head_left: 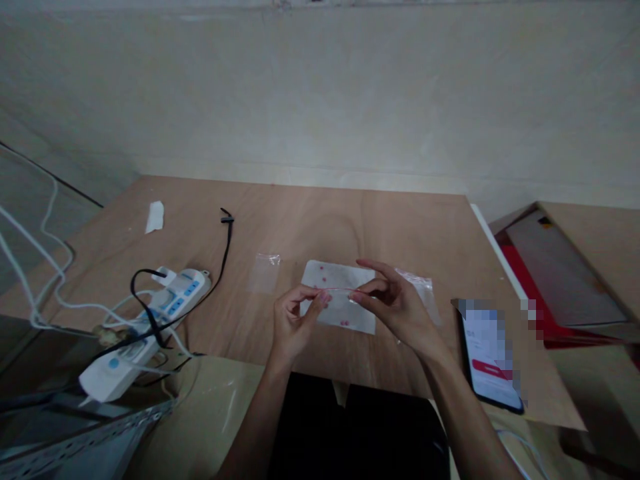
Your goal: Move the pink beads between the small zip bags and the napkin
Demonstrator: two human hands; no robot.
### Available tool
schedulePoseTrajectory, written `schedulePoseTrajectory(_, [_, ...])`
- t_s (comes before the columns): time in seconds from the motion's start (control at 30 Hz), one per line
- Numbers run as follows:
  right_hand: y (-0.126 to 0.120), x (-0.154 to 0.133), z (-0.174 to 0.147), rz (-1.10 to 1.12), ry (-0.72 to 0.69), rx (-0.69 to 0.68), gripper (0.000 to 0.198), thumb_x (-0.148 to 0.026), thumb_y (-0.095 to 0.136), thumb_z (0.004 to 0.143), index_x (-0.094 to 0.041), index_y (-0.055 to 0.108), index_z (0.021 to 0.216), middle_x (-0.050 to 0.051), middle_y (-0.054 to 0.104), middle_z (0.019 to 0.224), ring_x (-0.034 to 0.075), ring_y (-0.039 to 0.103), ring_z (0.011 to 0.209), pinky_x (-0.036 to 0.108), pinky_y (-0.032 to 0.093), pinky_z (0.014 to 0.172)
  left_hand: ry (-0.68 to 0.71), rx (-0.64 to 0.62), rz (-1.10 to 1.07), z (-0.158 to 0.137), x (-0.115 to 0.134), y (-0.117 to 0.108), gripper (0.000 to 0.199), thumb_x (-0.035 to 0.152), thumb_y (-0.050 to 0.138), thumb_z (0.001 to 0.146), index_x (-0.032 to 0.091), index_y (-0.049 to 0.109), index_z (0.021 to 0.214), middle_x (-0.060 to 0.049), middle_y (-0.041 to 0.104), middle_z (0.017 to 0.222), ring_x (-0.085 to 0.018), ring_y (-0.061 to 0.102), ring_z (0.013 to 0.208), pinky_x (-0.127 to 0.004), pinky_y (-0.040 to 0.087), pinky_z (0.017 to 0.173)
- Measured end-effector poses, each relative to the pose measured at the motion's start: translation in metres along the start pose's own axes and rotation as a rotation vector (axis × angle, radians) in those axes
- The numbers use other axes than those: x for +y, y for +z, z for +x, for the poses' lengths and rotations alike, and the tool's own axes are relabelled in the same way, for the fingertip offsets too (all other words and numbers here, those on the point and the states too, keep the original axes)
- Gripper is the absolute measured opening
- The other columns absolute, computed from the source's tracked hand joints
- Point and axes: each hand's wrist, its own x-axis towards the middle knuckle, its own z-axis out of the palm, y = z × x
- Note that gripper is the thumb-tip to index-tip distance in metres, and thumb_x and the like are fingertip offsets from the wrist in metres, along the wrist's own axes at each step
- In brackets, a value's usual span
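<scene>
A thin red string (336, 289) runs nearly level between my two hands. My left hand (296, 320) pinches its left end between thumb and forefinger. At the other end my right hand (395, 303) pinches it the same way, with the forefinger raised. Under the string lies a white sheet (357, 319) with rounded corners, flat on the wooden table (320, 220). A few small red pieces (345, 323) rest on the sheet; their kind is too small to make out. Clear plastic bags lie either side, one on the left (265, 273) and one partly behind my right hand (424, 293).
On the left sits a white power strip (150, 333) with tangled white and black cables. A black cable (227, 247) stretches across the table, near a white paper scrap (155, 217). A phone (490, 357) lies at the right, beside a red-and-grey box (565, 280).
</scene>
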Motion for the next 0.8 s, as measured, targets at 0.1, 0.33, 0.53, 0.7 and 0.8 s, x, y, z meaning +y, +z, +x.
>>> schedulePoseTrajectory(0.1, [0.006, 0.005, 0.001, 0.058, 0.086, 0.002, 0.047, -0.037, 0.081, 0.064, -0.020, 0.069, 0.106, 0.002, 0.074, 0.076, 0.017, 0.068, 0.071, 0.030, 0.054, 0.067, -0.011, 0.013, -0.036, 0.001, 0.001, 0.005, 0.028, 0.044, 0.071, 0.076, 0.017, 0.068, 0.069, -0.003, 0.070, 0.063, -0.015, 0.065, 0.061, -0.026, 0.052, 0.063])
schedulePoseTrajectory(0.33, [0.013, 0.010, -0.003, 0.054, 0.046, 0.033, 0.023, -0.043, 0.080, 0.066, -0.021, 0.075, 0.069, 0.003, 0.073, 0.066, 0.015, 0.062, 0.059, 0.028, 0.049, 0.057, -0.075, -0.074, -0.067, -0.001, 0.001, 0.010, 0.029, 0.046, 0.071, 0.076, 0.017, 0.069, 0.079, -0.004, 0.071, 0.071, -0.016, 0.066, 0.068, -0.028, 0.053, 0.067])
schedulePoseTrajectory(0.53, [0.010, 0.010, -0.005, -0.024, 0.033, 0.031, 0.017, -0.039, 0.078, 0.068, -0.023, 0.078, 0.072, 0.004, 0.076, 0.071, 0.017, 0.064, 0.063, 0.031, 0.050, 0.061, -0.040, -0.125, 0.001, 0.002, 0.000, 0.012, 0.018, 0.037, 0.073, 0.075, 0.019, 0.072, 0.075, -0.005, 0.074, 0.074, -0.017, 0.066, 0.070, -0.029, 0.052, 0.067])
schedulePoseTrajectory(0.7, [0.013, 0.015, -0.010, 0.103, 0.058, 0.103, 0.021, -0.041, 0.082, 0.063, -0.022, 0.075, 0.066, 0.003, 0.072, 0.064, 0.015, 0.062, 0.058, 0.028, 0.048, 0.055, -0.019, -0.120, 0.047, -0.001, 0.005, 0.014, 0.016, 0.034, 0.070, 0.078, 0.018, 0.069, 0.074, -0.004, 0.071, 0.071, -0.017, 0.065, 0.069, -0.028, 0.052, 0.066])
schedulePoseTrajectory(0.8, [0.012, 0.012, -0.014, 0.076, 0.029, 0.090, 0.021, -0.038, 0.082, 0.064, -0.021, 0.071, 0.061, 0.001, 0.067, 0.057, 0.013, 0.058, 0.053, 0.025, 0.046, 0.052, -0.046, -0.177, 0.013, -0.003, 0.003, 0.015, 0.019, 0.036, 0.069, 0.078, 0.018, 0.069, 0.076, -0.004, 0.071, 0.071, -0.016, 0.065, 0.068, -0.028, 0.053, 0.066])
